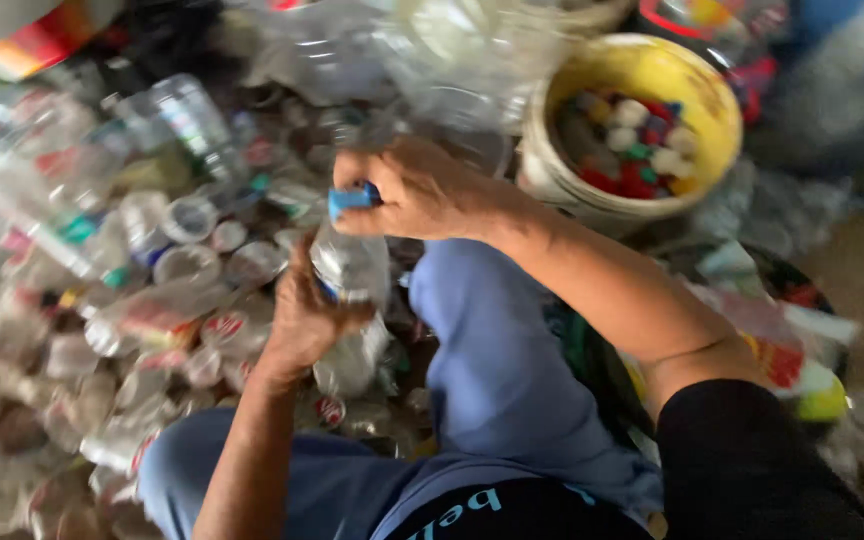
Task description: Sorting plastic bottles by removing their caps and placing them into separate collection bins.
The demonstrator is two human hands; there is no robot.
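Bottle, clear plastic, stands upright between the knees, over a heap of bottles. Left hand is wrapped shut around its body; right hand is closed over the blue cap. Risk: the thin wall may buckle under the squeeze, letting the bottle twist or slip free. Risk: a loosened cap could drop into the heap rather than the yellow bucket of caps, well apart at right.
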